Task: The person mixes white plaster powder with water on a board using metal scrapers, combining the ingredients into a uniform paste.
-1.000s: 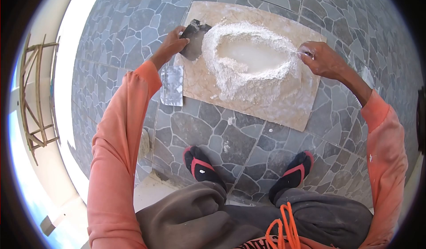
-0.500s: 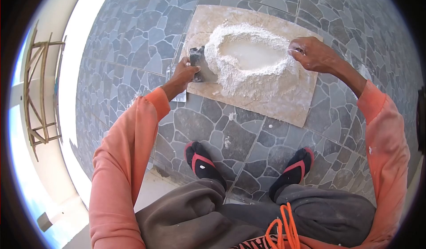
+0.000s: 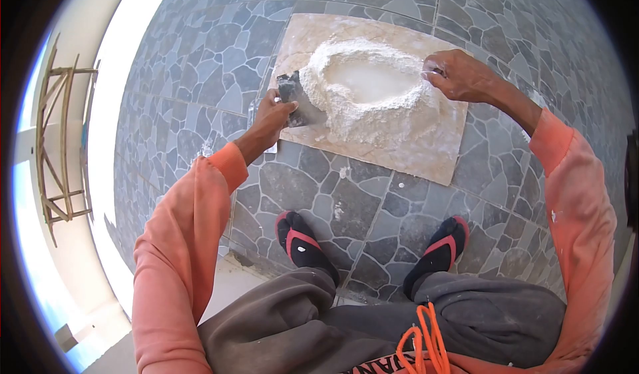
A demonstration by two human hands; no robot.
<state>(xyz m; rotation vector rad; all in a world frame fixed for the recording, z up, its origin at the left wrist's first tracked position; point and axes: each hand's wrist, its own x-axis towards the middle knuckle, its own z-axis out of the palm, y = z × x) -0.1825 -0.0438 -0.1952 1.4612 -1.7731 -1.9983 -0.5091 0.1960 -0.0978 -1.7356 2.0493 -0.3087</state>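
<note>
A ring of white powder (image 3: 373, 115) lies heaped on a beige marble-look tile, with pale milky liquid (image 3: 373, 81) pooled in its hollow. My left hand (image 3: 271, 117) grips a broad scraper (image 3: 305, 107) by its black back edge. The scraper's dark blade rests against the left side of the powder. My right hand (image 3: 459, 75) is closed, fingertips pinched together over the right rim of the ring; whatever they hold, if anything, is hidden.
The beige tile (image 3: 419, 157) lies on a grey stone-patterned floor (image 3: 319, 187). Another flat metal piece (image 3: 271, 149) shows beneath my left wrist. My feet in red-strapped flip-flops (image 3: 303, 241) stand near the tile. A wooden frame (image 3: 60, 141) leans at far left.
The scraper has tilted, and its blade looks darker and narrower. My right hand remains closed by the right rim. The whole view has shifted slightly.
</note>
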